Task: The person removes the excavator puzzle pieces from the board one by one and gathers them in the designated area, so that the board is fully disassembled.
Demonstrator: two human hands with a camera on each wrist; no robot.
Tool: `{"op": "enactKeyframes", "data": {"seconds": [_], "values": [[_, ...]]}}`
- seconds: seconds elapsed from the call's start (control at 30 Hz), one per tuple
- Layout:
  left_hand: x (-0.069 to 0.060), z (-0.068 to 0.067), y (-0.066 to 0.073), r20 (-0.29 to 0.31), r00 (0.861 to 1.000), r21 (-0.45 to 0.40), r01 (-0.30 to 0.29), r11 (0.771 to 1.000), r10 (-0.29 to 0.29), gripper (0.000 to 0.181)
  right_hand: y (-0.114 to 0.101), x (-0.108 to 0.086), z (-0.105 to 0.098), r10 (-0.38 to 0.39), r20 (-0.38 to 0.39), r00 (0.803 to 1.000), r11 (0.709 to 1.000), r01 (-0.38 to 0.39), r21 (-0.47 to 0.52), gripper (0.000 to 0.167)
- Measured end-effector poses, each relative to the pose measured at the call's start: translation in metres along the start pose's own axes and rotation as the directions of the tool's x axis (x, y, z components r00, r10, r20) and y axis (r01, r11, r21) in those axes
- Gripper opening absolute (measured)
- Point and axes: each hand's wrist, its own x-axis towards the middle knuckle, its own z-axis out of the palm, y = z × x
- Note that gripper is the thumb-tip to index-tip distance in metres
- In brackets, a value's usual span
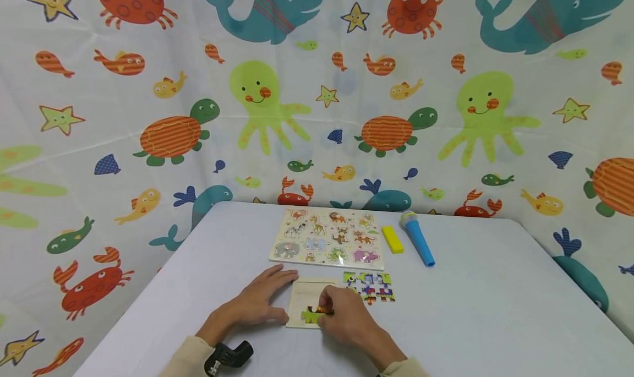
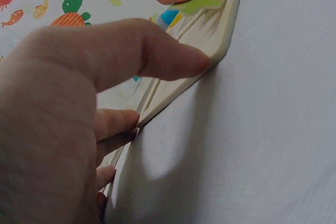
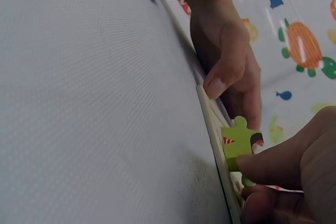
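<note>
My right hand (image 1: 346, 315) pinches a green jigsaw puzzle piece (image 3: 237, 145) between thumb and fingers. In the right wrist view the piece is tilted, with a rounded tab and small red and black marks. It is held over the near part of a pale wooden puzzle tray (image 1: 303, 290); whether it touches the tray is hard to tell. My left hand (image 1: 262, 300) spans the tray's left side. Its thumb (image 2: 173, 61) presses the near corner edge, and the other fingers touch the left edge. Several loose jigsaw pieces (image 1: 369, 282) lie right of the tray, close to my right hand.
Behind the tray lies a larger animal peg-puzzle board (image 1: 324, 236). A yellow block (image 1: 392, 239) and a blue toy microphone (image 1: 420, 242) are to its right. A white-covered table (image 1: 475, 300) holds everything, with a sea-animal patterned cloth (image 1: 317, 107) hanging behind.
</note>
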Motion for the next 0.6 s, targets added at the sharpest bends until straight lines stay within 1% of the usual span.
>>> {"op": "enactKeyframes", "data": {"seconds": [0.13, 0.23, 0.37, 0.6], "values": [[0.0, 0.0, -0.001, 0.003, 1.0, 0.0, -0.002, 1.0, 0.002, 0.087, 0.005, -0.002, -0.001, -0.049, -0.017, 0.999, 0.992, 0.051, 0.114, 0.017], [0.0, 0.001, -0.001, 0.003, 1.0, 0.0, -0.01, 1.0, 0.01, 0.087, 0.006, -0.002, -0.002, -0.063, -0.013, 0.998, 0.983, 0.064, 0.173, 0.013], [0.001, 0.001, -0.001, 0.003, 1.0, 0.002, -0.016, 1.0, 0.016, 0.087, 0.007, -0.003, -0.006, -0.063, -0.008, 0.998, 0.977, 0.064, 0.202, 0.009], [0.001, 0.001, -0.001, 0.008, 1.0, 0.016, -0.005, 1.0, 0.004, 0.087, 0.008, -0.007, -0.018, -0.051, -0.035, 0.998, 0.964, 0.058, 0.261, 0.006]]}}
